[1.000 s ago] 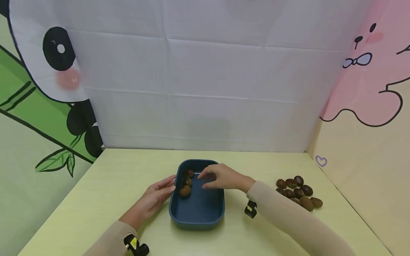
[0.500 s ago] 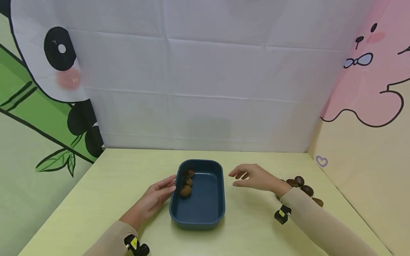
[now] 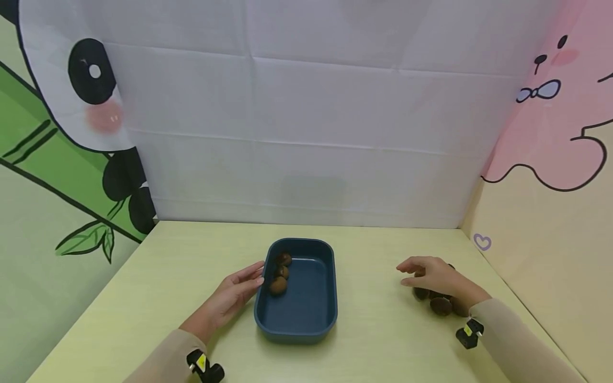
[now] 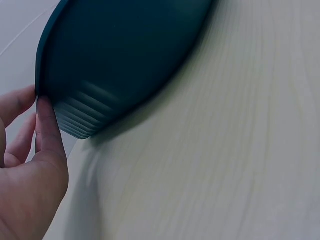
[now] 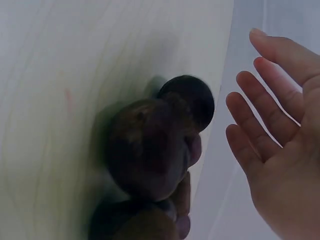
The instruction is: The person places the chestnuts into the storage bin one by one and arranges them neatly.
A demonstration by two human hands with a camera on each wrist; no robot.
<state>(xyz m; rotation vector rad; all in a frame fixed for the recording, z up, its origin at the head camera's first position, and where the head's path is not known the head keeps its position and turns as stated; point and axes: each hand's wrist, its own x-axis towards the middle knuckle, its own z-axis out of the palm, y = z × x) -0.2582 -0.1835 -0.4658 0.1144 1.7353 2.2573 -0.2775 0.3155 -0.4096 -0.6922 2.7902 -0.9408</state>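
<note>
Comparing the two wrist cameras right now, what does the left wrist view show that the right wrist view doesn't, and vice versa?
Only the left wrist view: the left hand, its thumb and fingertips touching the blue container near one edge.

Only the right wrist view: a group of dark brown nuts and the right hand, palm side showing, fingers relaxed and slightly spread, holding nothing.

Both: the pale wood-grain tabletop and a pale backdrop beyond it.
</note>
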